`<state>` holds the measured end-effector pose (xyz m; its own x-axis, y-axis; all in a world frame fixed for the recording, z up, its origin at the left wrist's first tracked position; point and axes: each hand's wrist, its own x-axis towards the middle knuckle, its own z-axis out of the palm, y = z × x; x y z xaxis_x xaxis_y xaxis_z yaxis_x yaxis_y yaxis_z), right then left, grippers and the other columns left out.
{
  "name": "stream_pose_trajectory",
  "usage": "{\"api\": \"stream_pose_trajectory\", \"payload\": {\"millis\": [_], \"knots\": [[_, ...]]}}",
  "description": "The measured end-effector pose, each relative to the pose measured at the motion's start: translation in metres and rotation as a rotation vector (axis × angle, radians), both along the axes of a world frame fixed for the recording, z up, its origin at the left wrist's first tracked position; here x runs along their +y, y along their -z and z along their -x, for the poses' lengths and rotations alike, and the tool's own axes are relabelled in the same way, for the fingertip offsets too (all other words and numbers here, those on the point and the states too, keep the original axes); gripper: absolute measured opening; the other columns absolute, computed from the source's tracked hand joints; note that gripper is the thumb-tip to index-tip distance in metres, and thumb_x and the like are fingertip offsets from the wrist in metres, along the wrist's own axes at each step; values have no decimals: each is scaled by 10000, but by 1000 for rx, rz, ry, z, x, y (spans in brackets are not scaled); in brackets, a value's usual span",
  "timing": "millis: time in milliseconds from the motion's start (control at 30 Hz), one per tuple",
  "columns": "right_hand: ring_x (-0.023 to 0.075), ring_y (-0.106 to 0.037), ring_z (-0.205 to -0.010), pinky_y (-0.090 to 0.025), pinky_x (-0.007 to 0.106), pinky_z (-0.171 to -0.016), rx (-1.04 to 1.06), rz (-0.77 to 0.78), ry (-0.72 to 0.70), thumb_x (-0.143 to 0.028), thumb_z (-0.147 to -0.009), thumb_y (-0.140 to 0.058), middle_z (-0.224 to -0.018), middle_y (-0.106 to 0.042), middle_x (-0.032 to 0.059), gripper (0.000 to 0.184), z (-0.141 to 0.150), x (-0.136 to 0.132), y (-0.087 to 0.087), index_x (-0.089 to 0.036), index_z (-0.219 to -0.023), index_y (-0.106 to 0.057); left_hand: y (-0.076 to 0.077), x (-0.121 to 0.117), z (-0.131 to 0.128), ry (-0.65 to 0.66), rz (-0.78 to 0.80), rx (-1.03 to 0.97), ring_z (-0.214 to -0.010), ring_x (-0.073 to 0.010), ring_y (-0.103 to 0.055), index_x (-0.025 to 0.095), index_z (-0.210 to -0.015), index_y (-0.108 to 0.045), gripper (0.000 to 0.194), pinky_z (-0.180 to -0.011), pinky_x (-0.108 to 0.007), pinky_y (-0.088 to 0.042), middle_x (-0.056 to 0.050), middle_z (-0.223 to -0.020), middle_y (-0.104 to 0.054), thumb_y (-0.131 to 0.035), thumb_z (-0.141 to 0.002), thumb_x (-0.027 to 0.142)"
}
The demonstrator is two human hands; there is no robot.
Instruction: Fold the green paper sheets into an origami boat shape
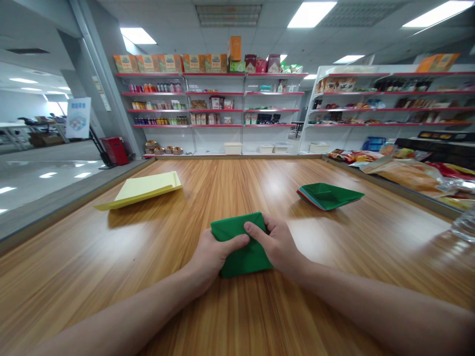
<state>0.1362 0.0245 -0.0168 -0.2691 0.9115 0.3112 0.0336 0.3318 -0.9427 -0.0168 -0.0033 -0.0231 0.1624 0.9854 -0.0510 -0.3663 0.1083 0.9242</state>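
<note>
Both hands grip a square of folded green paper (243, 259) above the near middle of the wooden table (237, 188). My left hand (215, 249) is closed on its left side, with the thumb lying across the front face. On the right side my right hand (280, 242) pinches it, thumb on the face and fingers tucked behind the edge. The thumb tips come close together near the paper's middle. Fingers behind the paper are mostly hidden. A crease shows near the top right corner.
Yellow paper sheets (148, 188) lie at the left of the table. A stack of folded paper (330, 195), green on top, sits at the right. Snack packets (404, 175) crowd beyond the right edge, with clear plastic (465, 225) nearer. Stocked shelves (217, 92) stand behind.
</note>
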Motion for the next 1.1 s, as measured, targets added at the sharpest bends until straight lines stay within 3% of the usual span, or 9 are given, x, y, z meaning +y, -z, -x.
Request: {"api": "stream_pose_trajectory", "payload": {"millis": [300,467,633,800,1100], "knots": [[146,-543,-634,-440,259,-548,47,63,-71,-432,-805,-609,-709,-604,37,294,4,-3,-2,-139,-779,-605,-11,-5,4,-10,-9,29,-738,-229,-682,128,-880,-712,311,-746,-382,-545,-98,-848,-734,-802,-603,239],[112,-492,-568,-390,228,-493,62,81,-121,-421,-780,-646,-633,-541,5,301,-2,-3,-2,-137,-709,-576,-16,-9,5,14,-42,65,-726,-225,-680,125,-834,-724,279,-711,-349,-547,-96,-842,-737,-800,-588,232],[76,-430,-497,-323,197,-439,94,112,-188,-417,-786,-647,-558,-458,-37,323,-7,2,5,-148,-653,-529,-14,-8,7,84,-72,111,-706,-210,-677,112,-841,-727,276,-685,-316,-544,-92,-813,-739,-792,-606,240],[85,-476,-488,-363,207,-453,197,220,-186,-411,-749,-687,-564,-518,-26,305,-5,9,7,-139,-682,-566,-10,-4,5,46,-41,127,-781,-225,-682,118,-909,-712,308,-734,-334,-540,-105,-893,-736,-771,-652,278],[92,-490,-505,-368,214,-465,208,249,-197,-422,-754,-678,-580,-535,-14,319,-1,4,4,-137,-675,-559,-12,-5,6,31,-13,109,-768,-241,-683,114,-859,-708,272,-701,-338,-542,-109,-870,-735,-771,-641,264]]}}
